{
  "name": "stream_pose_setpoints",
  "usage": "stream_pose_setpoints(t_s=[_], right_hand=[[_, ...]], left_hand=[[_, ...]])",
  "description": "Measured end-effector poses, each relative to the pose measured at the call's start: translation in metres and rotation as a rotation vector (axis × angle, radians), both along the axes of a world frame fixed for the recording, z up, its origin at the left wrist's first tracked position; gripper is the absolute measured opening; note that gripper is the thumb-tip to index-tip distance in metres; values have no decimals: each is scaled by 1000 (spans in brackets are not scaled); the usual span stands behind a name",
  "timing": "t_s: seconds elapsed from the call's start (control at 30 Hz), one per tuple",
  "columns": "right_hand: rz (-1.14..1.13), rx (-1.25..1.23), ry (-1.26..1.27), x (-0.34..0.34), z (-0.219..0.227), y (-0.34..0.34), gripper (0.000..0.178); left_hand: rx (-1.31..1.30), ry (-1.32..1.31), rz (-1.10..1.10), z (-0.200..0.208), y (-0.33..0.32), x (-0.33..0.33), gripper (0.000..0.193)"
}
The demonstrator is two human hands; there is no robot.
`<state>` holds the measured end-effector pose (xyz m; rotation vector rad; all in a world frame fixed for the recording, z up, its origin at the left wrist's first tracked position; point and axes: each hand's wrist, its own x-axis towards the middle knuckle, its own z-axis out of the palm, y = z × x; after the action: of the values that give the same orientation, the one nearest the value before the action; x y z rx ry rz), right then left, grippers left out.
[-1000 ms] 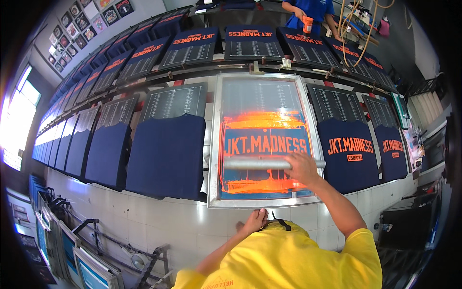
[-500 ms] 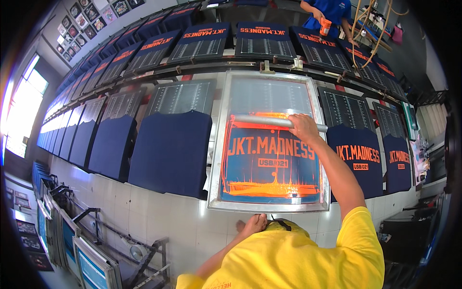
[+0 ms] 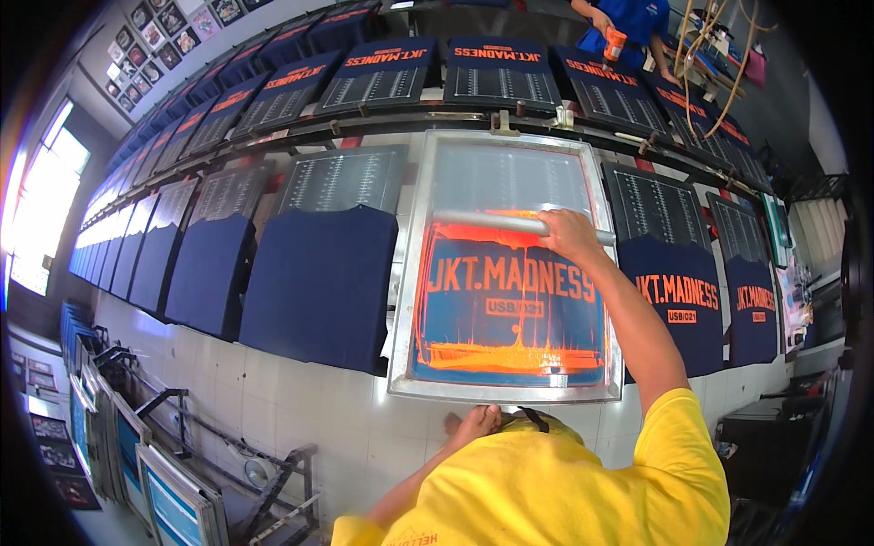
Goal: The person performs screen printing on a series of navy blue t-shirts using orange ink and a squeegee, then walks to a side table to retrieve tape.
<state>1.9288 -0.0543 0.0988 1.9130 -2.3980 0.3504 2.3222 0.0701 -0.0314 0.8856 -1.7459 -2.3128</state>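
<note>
My right hand is wrapped around a grey squeegee bar, which lies crosswise near the far end of the orange ink inside a metal-framed printing screen. Orange lettering shows through the mesh, and streaks of wet orange ink run down it, with a thick band along the near end. Under the screen is a dark garment on a board. My left hand is low, just short of the screen's near edge, its fingers curled in; anything inside them is hidden.
A plain navy shirt lies on the board to the left, a printed shirt to the right. Behind a rail, more boards carry printed shirts. At the far right a person in blue holds an orange heat gun. Framed screens lean at lower left.
Very little differs. My right hand and the squeegee bar stay at the far end of the ink, shifted slightly left and up in view with the screen.
</note>
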Motion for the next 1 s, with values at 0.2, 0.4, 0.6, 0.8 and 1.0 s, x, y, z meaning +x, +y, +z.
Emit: stream_pose_setpoints(t_s=[0.2, 0.4, 0.6, 0.8, 1.0], right_hand=[[34, 21, -53, 15, 12, 10, 25], [33, 125, -110, 56, 22, 48, 21], [74, 83, 33, 117, 5, 122, 23], [54, -24, -5, 167, 11, 172, 23], [69, 60, -67, 158, 22, 173, 27]], left_hand=[[-28, -5, -5, -13, 0, 0, 50], [-17, 52, -25, 1, -9, -3, 46], [-65, 50, -91, -3, -13, -1, 49], [-123, 88, -27, -3, -11, -4, 52], [116, 64, -56, 0, -14, -3, 50]])
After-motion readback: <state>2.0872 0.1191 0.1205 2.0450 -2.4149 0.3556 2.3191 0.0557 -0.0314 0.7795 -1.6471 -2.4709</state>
